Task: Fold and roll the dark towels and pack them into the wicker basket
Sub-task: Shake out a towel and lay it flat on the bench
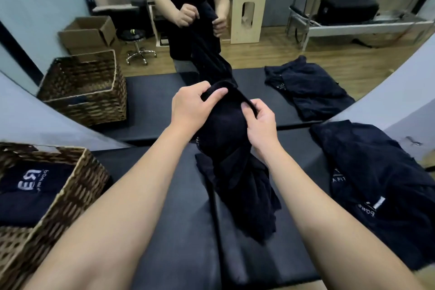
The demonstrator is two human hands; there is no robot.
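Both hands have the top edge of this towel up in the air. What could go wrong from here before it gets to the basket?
1. The left hand and right hand pinch only the towel's top edge; its bunched lower end drags on the dark mat, so the fold may come out crooked.
2. The wicker basket already holds a dark towel with a logo; a loose roll may not fit neatly.
3. The towel pile lies close by and could snag.
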